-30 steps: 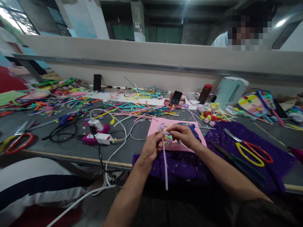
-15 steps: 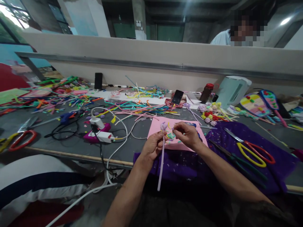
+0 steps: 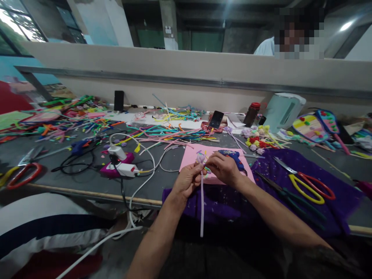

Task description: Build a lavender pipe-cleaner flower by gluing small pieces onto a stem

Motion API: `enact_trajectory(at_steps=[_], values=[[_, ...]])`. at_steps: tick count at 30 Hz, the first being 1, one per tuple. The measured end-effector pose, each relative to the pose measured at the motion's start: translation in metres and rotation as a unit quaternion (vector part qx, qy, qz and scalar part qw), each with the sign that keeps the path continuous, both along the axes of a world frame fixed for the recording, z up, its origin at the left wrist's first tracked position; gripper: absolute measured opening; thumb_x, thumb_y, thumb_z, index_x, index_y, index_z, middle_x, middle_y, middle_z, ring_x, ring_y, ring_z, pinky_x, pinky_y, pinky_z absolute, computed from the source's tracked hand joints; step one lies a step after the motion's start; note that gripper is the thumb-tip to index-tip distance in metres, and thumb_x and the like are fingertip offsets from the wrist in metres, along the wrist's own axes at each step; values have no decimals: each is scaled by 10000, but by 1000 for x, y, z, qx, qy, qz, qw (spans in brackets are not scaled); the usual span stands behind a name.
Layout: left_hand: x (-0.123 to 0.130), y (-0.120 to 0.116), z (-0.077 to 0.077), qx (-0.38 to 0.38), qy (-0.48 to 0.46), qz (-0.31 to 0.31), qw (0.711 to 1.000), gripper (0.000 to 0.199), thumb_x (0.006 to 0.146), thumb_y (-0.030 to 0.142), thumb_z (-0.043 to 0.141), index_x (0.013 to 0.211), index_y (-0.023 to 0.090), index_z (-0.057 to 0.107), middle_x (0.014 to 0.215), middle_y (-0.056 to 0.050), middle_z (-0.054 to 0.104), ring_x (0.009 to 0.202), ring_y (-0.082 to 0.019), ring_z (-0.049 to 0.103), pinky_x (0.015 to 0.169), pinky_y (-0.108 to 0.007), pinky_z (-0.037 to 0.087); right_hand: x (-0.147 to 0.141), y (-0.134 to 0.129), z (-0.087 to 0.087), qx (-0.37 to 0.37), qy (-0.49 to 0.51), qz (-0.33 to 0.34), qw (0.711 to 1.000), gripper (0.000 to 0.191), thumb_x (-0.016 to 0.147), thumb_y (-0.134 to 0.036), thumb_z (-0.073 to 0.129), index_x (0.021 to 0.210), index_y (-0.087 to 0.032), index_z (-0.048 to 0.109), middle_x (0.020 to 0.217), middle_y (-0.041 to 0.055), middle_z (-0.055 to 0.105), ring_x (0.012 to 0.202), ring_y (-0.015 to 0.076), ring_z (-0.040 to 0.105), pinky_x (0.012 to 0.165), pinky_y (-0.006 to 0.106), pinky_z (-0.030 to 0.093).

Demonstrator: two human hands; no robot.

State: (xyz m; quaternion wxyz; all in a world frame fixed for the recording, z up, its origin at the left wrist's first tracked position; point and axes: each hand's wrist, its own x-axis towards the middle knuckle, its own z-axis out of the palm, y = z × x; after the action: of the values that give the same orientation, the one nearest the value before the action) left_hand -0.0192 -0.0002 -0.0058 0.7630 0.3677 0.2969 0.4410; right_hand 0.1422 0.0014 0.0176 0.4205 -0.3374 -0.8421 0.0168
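The lilac fuzzy flower [image 3: 200, 158], held above the pink sheet [image 3: 189, 153], could twist or slip if the left hand [image 3: 187, 181] slackened its pinch on the stem [image 3: 202, 205] while the right hand [image 3: 223, 166], fingers narrowed beside it, any grip unclear, tugged, both forearms [image 3: 162, 228] angling inward toward the desk [image 3: 162, 182].

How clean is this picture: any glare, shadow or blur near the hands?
Head view: left hand and right hand readable, but the pale purple flower's detail soft; head view: deep shadow below the table; head view: glare only far off, at window and lamp.
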Motion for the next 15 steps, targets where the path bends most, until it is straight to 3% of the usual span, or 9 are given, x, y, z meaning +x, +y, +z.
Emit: enact_trajectory(at_steps=[4,9,15], values=[[1,-1,2,8,15,15,1000,216,662,296,659,642,104,561,510,40,514,304,22,291,292,-120,196,-1,-3,6,-160,100,21,982,130,786,-251,540,738,-153,610,642,13,565,574,102,518,537,220,406],[3,-4,1,52,40,42,997,221,681,314,639,635,110,566,485,38,514,299,10,312,303,-135,202,0,-2,7,-407,183,76,892,251,736,-376,573,698,-129,593,537,-16,541,439,75,488,384,171,351],[4,-7,3,87,64,62,992,214,682,314,638,642,115,571,536,18,565,305,1,337,313,-147,226,0,-2,6,-467,267,117,835,196,682,-315,637,671,-128,578,523,-23,554,428,65,486,375,158,345]])
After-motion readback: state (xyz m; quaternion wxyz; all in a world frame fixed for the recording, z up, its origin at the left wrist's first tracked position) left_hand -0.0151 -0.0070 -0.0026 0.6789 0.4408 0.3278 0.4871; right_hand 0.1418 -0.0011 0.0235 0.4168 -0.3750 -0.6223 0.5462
